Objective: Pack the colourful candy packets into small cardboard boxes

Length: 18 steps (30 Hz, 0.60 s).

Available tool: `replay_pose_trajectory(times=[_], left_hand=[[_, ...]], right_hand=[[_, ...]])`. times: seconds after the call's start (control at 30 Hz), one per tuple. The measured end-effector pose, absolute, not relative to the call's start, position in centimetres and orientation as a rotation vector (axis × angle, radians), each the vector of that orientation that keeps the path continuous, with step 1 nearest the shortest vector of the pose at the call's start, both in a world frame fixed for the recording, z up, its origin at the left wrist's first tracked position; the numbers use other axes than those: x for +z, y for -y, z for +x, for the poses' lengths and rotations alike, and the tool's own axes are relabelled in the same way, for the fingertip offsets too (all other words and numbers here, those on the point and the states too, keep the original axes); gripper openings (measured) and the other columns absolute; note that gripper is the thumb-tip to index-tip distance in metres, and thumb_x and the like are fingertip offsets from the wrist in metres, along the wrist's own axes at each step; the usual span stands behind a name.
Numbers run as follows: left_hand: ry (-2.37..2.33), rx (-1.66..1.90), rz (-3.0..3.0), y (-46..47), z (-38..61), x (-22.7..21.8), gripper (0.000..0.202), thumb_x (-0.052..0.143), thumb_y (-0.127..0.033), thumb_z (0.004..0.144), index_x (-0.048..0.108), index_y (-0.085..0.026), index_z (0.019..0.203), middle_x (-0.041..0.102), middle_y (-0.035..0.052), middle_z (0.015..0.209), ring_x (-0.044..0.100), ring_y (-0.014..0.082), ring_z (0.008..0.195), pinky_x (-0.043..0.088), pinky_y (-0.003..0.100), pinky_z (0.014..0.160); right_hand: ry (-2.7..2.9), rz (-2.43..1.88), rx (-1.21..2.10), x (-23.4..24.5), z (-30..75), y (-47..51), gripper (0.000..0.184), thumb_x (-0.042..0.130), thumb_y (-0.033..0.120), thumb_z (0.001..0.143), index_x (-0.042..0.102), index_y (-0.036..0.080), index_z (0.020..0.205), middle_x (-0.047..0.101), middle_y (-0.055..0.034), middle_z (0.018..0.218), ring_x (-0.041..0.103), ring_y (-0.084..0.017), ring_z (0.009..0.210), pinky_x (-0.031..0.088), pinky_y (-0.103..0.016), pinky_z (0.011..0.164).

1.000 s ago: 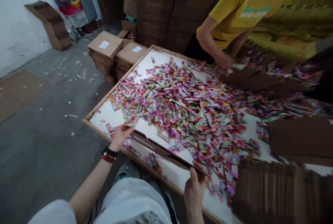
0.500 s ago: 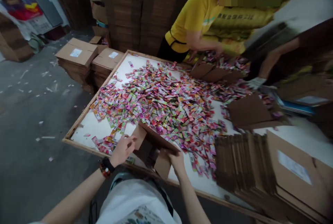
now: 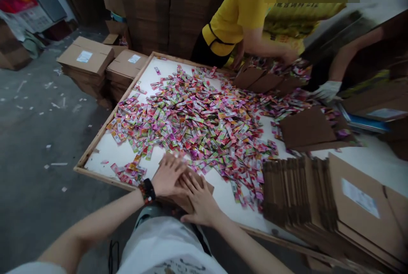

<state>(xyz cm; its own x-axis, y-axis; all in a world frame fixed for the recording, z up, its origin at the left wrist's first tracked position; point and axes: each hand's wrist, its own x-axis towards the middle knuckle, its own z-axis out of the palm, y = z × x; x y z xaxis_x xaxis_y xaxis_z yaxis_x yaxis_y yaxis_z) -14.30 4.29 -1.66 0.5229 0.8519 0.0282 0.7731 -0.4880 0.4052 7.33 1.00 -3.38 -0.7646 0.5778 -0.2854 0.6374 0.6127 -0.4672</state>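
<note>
A small brown cardboard box [image 3: 206, 184] lies at the near edge of the table, its upper side largely covered by my two hands. My left hand [image 3: 168, 177] rests flat on the box's left part, fingers stretched out. Beside it, my right hand [image 3: 201, 201] presses on the right part with its fingers spread. Both hands touch the cardboard without wrapping round it. Just beyond the box spreads a wide heap of small colourful packets [image 3: 197, 121]. The inside of the box is hidden.
A wood-rimmed white table [image 3: 105, 155] carries the heap. Folded cartons [image 3: 293, 193] stand in a row at right, near an open carton [image 3: 306, 129]. Across the table, a person in yellow [image 3: 236, 15] works at a filled carton [image 3: 258, 79]; another person's gloved hand [image 3: 328, 90] is close by. Stacked cartons [image 3: 86, 59] stand left.
The box stood with its top open between my hands; now its top is covered by both palms. My left hand moved right onto it, and my right hand came over its top.
</note>
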Motion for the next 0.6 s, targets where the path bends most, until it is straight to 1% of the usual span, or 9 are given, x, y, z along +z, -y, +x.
replay_pose_trajectory(times=[0.07, 0.1, 0.27, 0.3, 0.37, 0.43, 0.5, 0.53, 0.6], left_hand=[[-1.048, 0.124, 2.537, -4.6, -13.5, -1.9, 0.102, 0.048, -0.077, 0.075, 0.025, -0.012, 0.151, 0.027, 0.0239, 0.154, 0.017, 0.0388, 0.145, -0.005, 0.061, 0.113], [-0.990, 0.102, 2.549, -4.7, -13.2, -2.2, 0.106, 0.047, -0.078, 0.075, 0.023, -0.008, 0.151, 0.027, 0.0250, 0.154, 0.016, 0.0371, 0.146, -0.006, 0.059, 0.114], [-1.021, 0.051, 2.528, -4.8, -12.6, -3.1, 0.103, 0.050, -0.073, 0.077, 0.021, -0.006, 0.151, 0.023, 0.0238, 0.156, 0.010, 0.0352, 0.147, -0.008, 0.058, 0.114], [-1.018, 0.017, 2.526, -5.0, -12.7, -2.8, 0.106, 0.053, -0.073, 0.075, 0.022, -0.005, 0.150, 0.023, 0.0251, 0.155, 0.010, 0.0366, 0.147, -0.007, 0.058, 0.114], [-0.950, -0.044, 2.507, -5.5, -13.0, -1.7, 0.116, 0.064, -0.071, 0.063, 0.026, -0.002, 0.149, 0.022, 0.0287, 0.154, 0.011, 0.0413, 0.146, -0.004, 0.059, 0.114], [-0.827, -0.084, 2.464, -6.2, -13.4, -0.5, 0.120, 0.076, -0.063, 0.049, 0.035, -0.006, 0.146, 0.020, 0.0287, 0.155, 0.012, 0.0450, 0.144, 0.000, 0.060, 0.114], [-0.755, -0.138, 2.431, -7.0, -13.6, 0.5, 0.115, 0.083, -0.044, 0.039, 0.043, -0.015, 0.143, 0.019, 0.0248, 0.156, 0.014, 0.0462, 0.144, 0.000, 0.062, 0.113], [-0.747, -0.176, 2.428, -7.2, -13.6, 0.8, 0.113, 0.083, -0.033, 0.036, 0.045, -0.019, 0.142, 0.020, 0.0228, 0.157, 0.015, 0.0463, 0.143, 0.000, 0.063, 0.112], [-0.768, -0.269, 2.446, -7.5, -13.3, 1.7, 0.115, 0.078, -0.017, 0.033, 0.045, -0.025, 0.143, 0.023, 0.0209, 0.156, 0.019, 0.0473, 0.142, 0.001, 0.064, 0.112]], right_hand=[[-2.687, 1.042, -0.871, -3.3, 7.3, -1.4, 0.116, 0.046, 0.087, 0.069, 0.017, 0.014, 0.153, 0.008, -0.0116, 0.158, -0.002, -0.035, 0.146, -0.009, -0.063, 0.113], [-2.666, 1.054, -0.876, -3.2, 7.2, -1.5, 0.114, 0.045, 0.087, 0.069, 0.020, 0.013, 0.153, 0.010, -0.0120, 0.158, -0.001, -0.036, 0.146, -0.009, -0.063, 0.113], [-2.594, 1.095, -0.853, -3.7, 6.6, -1.4, 0.104, 0.052, 0.076, 0.075, 0.027, 0.009, 0.150, 0.015, -0.0149, 0.156, -0.002, -0.036, 0.146, -0.011, -0.063, 0.112], [-2.598, 1.098, -0.848, -3.7, 6.5, -1.4, 0.103, 0.053, 0.075, 0.075, 0.028, 0.008, 0.150, 0.015, -0.0152, 0.156, -0.002, -0.036, 0.146, -0.011, -0.063, 0.112], [-2.629, 1.098, -0.850, -3.6, 6.6, -1.5, 0.106, 0.053, 0.076, 0.074, 0.026, 0.007, 0.150, 0.016, -0.0152, 0.156, -0.001, -0.036, 0.146, -0.010, -0.063, 0.113], [-2.705, 1.075, -0.868, -3.3, 6.9, -1.4, 0.107, 0.051, 0.077, 0.075, 0.023, 0.007, 0.151, 0.019, -0.0144, 0.156, 0.001, -0.035, 0.146, -0.007, -0.062, 0.114], [-2.816, 1.076, -0.898, -2.9, 7.2, -1.1, 0.099, 0.047, 0.074, 0.080, 0.026, 0.009, 0.151, 0.026, -0.0144, 0.154, 0.006, -0.033, 0.147, -0.004, -0.061, 0.115], [-2.890, 1.107, -0.933, -2.7, 7.5, -0.9, 0.089, 0.047, 0.070, 0.084, 0.032, 0.011, 0.149, 0.033, -0.0143, 0.151, 0.013, -0.032, 0.146, -0.003, -0.060, 0.116], [-3.057, 1.302, -1.069, -2.5, 8.5, -0.3, 0.063, 0.046, 0.056, 0.091, 0.049, 0.016, 0.140, 0.052, -0.0128, 0.139, 0.037, -0.028, 0.137, 0.005, -0.057, 0.118]])
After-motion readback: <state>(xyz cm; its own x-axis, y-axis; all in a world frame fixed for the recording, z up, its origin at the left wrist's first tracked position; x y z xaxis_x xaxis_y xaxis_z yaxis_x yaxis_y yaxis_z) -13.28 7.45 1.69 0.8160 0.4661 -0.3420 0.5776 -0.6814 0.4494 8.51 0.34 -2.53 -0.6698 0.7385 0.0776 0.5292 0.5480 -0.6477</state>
